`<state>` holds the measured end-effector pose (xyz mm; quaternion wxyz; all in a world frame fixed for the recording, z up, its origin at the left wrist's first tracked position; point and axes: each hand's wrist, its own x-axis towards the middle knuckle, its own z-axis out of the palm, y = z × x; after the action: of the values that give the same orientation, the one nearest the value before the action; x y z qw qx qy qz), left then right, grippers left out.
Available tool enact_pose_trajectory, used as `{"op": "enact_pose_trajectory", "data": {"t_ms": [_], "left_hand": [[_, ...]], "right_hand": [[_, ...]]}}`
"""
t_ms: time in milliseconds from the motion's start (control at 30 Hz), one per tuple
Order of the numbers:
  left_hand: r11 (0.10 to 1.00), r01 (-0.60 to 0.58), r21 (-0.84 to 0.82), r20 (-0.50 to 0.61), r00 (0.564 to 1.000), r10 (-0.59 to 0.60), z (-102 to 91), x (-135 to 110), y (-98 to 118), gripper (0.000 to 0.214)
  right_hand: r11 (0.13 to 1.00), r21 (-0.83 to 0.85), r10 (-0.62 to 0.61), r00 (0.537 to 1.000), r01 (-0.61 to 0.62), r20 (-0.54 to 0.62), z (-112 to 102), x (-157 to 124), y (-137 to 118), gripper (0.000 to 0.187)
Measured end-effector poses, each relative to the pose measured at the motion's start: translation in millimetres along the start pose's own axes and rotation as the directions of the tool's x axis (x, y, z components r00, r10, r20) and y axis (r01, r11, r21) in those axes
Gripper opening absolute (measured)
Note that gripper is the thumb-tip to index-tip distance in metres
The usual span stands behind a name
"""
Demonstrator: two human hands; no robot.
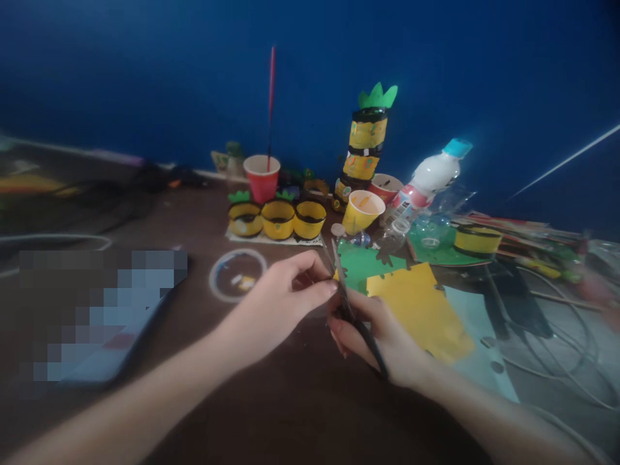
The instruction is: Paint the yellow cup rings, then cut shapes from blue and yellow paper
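Observation:
My right hand (382, 326) is closed round the dark handles of a pair of scissors (341, 274), whose blades point up and away from me. Close against the blades, my left hand (295, 294) pinches thumb and finger together; whatever is between them is too small or hidden to name. A speck of yellow shows beside the fingertips. Just right of the scissors lie a sheet of green paper (361, 263), a yellow sheet (419, 307) with notched edges and a pale blue sheet (477, 332).
Behind the hands stand several yellow cups (278, 223), a red cup (261, 184) with a brush, a pineapple-like tower (367, 135), a yellow cup (361, 216) and a white bottle (436, 174). A tape roll (213, 278) lies left; cables (557, 361) lie right. A pixelated device (130, 342) is far left.

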<state>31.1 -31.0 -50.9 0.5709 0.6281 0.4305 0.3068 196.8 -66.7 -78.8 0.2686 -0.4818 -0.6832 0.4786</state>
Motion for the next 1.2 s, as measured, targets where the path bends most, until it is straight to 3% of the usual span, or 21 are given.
{"op": "enact_pose_trajectory", "data": {"t_ms": [1200], "left_hand": [[0.996,0.059,-0.065,0.014,0.998,-0.059,-1.0,0.3,1.2,0.009]], "right_hand": [[1.000,0.027,-0.014,1.000,0.013,0.011,-0.9,-0.5,2.6,0.017]]}}
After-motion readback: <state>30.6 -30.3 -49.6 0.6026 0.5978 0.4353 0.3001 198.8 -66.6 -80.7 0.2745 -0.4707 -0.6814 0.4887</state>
